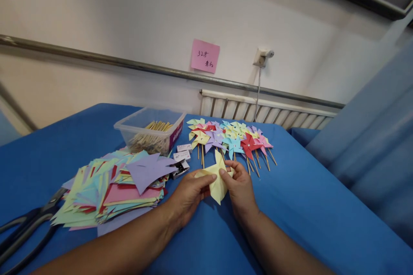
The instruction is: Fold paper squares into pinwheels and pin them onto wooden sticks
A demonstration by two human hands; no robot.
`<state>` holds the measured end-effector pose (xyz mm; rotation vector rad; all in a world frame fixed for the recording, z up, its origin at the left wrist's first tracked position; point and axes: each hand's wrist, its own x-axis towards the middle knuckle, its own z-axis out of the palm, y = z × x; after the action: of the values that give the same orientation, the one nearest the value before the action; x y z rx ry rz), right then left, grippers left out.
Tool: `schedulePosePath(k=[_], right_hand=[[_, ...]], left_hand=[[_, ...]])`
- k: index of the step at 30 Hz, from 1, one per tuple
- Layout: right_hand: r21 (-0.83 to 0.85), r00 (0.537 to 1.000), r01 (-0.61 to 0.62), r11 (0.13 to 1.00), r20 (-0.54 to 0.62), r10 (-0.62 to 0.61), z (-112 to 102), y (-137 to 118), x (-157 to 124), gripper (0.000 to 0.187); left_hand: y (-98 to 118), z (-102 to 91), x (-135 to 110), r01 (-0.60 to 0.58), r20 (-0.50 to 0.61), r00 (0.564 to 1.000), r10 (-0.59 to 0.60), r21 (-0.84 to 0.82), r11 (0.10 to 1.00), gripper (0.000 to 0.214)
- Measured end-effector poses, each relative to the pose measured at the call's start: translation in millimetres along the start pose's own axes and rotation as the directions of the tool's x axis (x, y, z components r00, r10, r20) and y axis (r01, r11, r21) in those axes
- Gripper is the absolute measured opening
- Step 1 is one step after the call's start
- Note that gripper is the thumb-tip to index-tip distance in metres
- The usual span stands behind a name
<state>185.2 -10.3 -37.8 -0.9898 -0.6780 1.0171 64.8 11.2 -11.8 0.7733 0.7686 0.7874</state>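
Both my hands hold one yellow paper piece, partly folded, just above the blue table. My left hand pinches its left side with thumb and fingers. My right hand grips its right side, fingers curled over the top flap. Beyond my hands lies a row of finished paper pinwheels on wooden sticks, in yellow, purple, blue, red and pink.
A stack of cut coloured paper squares lies to the left, with large scissors at the left edge. A clear plastic box of wooden sticks stands behind it, and small white boxes lie beside it.
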Motion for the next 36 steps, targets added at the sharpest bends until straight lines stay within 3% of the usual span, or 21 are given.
schedulePosePath(k=[8,14,17,20,24,31,36], right_hand=[[-0.034,0.998,-0.022,0.999,0.064,0.024,-1.3,0.3,-0.7,0.039],[-0.194,0.981,0.175,0.965,0.114,-0.155,-5.4,-4.7,-4.6,0.035],[-0.363,0.942,0.326,0.873,0.200,-0.269,-8.0,-6.4,-4.9,0.036],[-0.488,0.857,0.509,0.709,0.363,-0.366,-9.4,-8.5,-4.8,0.037],[-0.519,0.795,0.601,0.608,0.469,-0.386,-9.4,-13.8,-4.9,0.037],[-0.474,0.841,0.522,0.709,0.422,-0.337,-9.5,-23.2,-5.8,0.006],[-0.457,0.880,0.442,0.772,0.386,-0.276,-9.8,-20.0,-3.3,0.006]], left_hand=[[1.8,-1.6,0.2,-0.047,-0.070,0.996,0.049,0.035,0.998,0.013],[11.0,-10.2,7.4,-0.032,-0.081,0.997,0.022,-0.130,0.991,0.025],[15.4,-13.5,10.7,-0.024,-0.083,0.996,0.009,-0.186,0.982,0.026],[19.2,-13.8,10.8,-0.002,-0.082,0.996,-0.018,-0.232,0.973,0.022],[21.7,-12.3,8.7,0.017,-0.091,0.995,-0.042,-0.254,0.967,0.023],[15.2,-11.6,5.6,0.039,-0.033,0.998,-0.047,-0.218,0.975,0.020],[10.7,-8.9,3.3,-0.006,-0.018,1.000,0.004,-0.142,0.990,0.014]])
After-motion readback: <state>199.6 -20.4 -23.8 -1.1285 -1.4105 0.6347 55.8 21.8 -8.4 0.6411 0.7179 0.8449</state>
